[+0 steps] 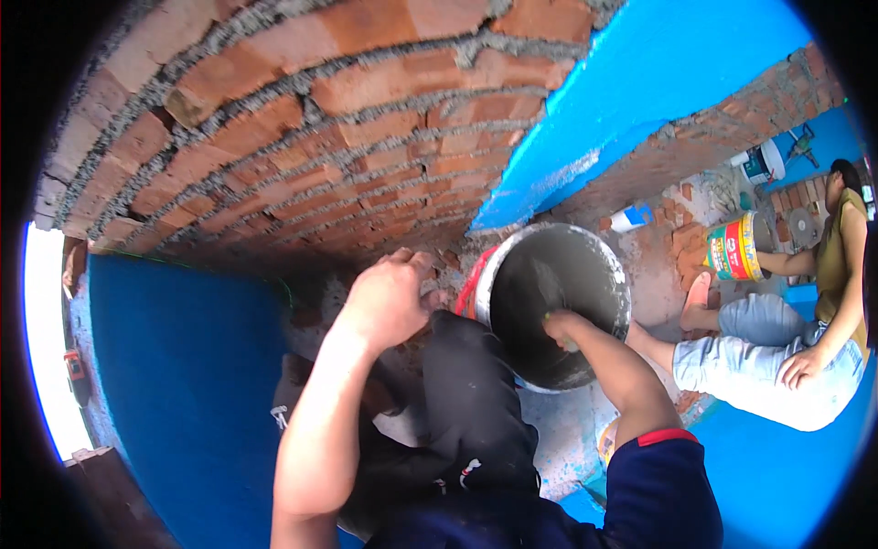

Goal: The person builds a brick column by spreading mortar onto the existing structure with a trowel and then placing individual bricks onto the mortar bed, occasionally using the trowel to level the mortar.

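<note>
My right hand (564,328) reaches into a large white-rimmed bucket (621,274) of wet grey mortar (523,288). Its fingers are closed around something small that I cannot make out. A paler streak marks the mortar just beyond them. My left hand (391,291) is raised over my dark-trousered knee, left of the bucket and near the brick wall (366,142). Nothing shows in it; its fingers are loosely bent, apart from the thumb. Something red (473,282) hangs along the bucket's left side.
At the right another person (846,247) sits with one arm in a red-yellow-green bucket (729,249). A small white and blue container (631,218) lies beyond my bucket among brick rubble. Blue panels (183,366) stand at left. Another white bucket (764,163) is at far right.
</note>
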The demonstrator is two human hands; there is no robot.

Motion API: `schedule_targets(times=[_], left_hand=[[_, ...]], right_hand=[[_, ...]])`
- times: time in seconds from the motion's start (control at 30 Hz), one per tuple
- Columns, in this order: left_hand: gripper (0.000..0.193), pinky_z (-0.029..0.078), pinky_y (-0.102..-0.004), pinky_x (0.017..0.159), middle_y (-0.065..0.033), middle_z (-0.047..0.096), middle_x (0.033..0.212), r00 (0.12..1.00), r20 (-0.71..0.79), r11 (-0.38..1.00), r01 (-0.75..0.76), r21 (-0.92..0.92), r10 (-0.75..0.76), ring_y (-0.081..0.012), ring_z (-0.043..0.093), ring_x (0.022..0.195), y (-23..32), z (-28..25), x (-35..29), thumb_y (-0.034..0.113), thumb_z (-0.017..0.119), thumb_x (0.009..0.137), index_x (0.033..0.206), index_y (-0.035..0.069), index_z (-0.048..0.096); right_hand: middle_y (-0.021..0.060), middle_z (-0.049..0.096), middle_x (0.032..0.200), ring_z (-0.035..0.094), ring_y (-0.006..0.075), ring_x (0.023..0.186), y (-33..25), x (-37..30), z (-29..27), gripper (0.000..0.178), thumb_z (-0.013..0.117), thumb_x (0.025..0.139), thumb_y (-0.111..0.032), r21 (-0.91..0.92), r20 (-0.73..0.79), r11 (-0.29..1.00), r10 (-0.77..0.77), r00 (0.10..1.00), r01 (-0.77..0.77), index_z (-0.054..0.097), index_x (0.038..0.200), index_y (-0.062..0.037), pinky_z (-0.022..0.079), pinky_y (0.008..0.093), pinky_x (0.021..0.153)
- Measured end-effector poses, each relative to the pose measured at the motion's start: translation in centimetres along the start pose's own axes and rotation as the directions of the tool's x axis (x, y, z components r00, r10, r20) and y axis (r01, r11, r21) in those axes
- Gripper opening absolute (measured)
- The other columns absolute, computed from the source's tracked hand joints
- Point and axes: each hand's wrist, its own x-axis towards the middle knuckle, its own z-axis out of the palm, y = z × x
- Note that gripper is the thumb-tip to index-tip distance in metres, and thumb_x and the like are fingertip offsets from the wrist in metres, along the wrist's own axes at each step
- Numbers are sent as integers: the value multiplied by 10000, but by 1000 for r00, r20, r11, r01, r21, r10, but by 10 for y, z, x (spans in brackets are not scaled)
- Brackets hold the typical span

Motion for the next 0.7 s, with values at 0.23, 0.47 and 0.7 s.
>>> schedule_targets(times=[0.23, 0.47, 0.7], left_hand=[[453, 504, -445, 850, -229, 626, 1048, 999, -31, 999, -19, -26, 18, -394, 621, 972, 7, -14, 6, 224, 711, 799, 1161, -19, 586], [445, 505, -445, 841, -222, 626, 1037, 999, 35, 997, -7, -72, 10, -390, 626, 959, 10, -15, 5, 222, 708, 805, 1161, -17, 586], [443, 504, -448, 846, -223, 622, 1068, 998, 50, 998, 44, -55, -41, -395, 619, 980, -5, -14, -2, 227, 713, 800, 1155, -7, 591]], right_hand=[[69, 641, 757, 613, 181, 649, 3, -35, -94, 368, 513, 957, -405, -294, 531, 954, 113, 840, 58, 611, 876, -59, 523, 369, 637], [148, 605, 628, 599, 277, 504, -48, -45, -91, 395, 484, 960, -328, 425, 52, 905, -44, 998, 18, 621, 754, -19, 516, 427, 502], [153, 689, 878, 667, 250, 709, -36, -39, -10, 281, 487, 894, -200, -125, 32, 988, 91, 995, -87, 679, 998, -23, 543, 406, 592]])
